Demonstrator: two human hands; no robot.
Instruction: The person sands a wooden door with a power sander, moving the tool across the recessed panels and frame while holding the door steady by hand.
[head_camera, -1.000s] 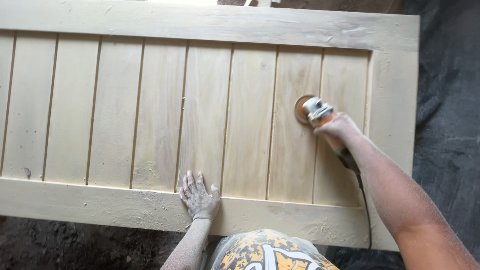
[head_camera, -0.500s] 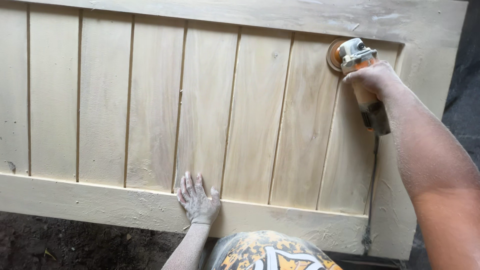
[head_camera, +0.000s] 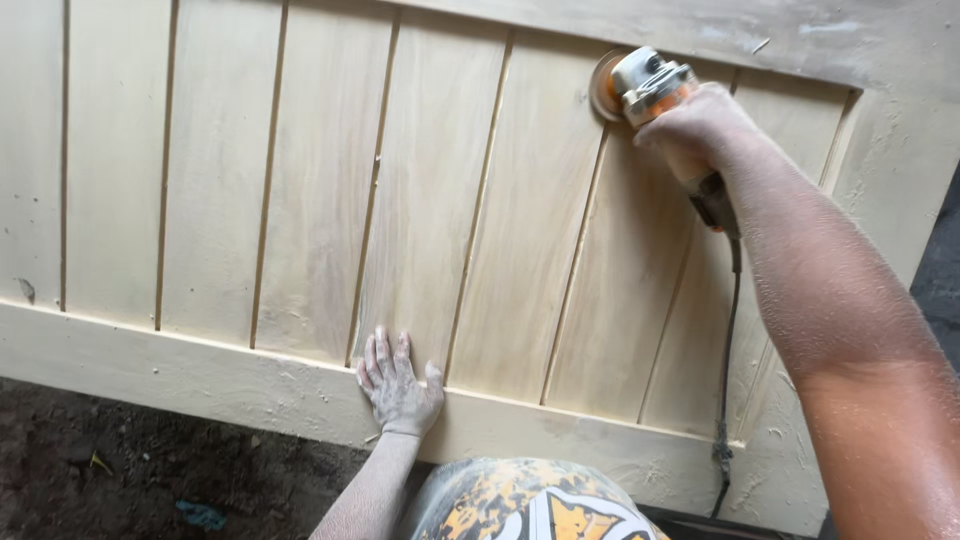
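A pale wooden door panel with vertical slats lies flat, dusted with sawdust. My right hand grips a hand-held disc sander, its round pad resting on a slat near the panel's far rail. Its dark cord runs down along my right forearm. My left hand lies flat, fingers spread, on the slats just above the near rail. Both hands and arms are coated in fine dust.
Dark dirt ground shows below the near rail, with a small blue scrap. An orange and black patterned garment fills the bottom centre. The panel's right stile ends beside dark ground.
My right hand has carried the sander farther up the slat toward the far rail. The view has closed in on the panel. My left hand has stayed pressed in place.
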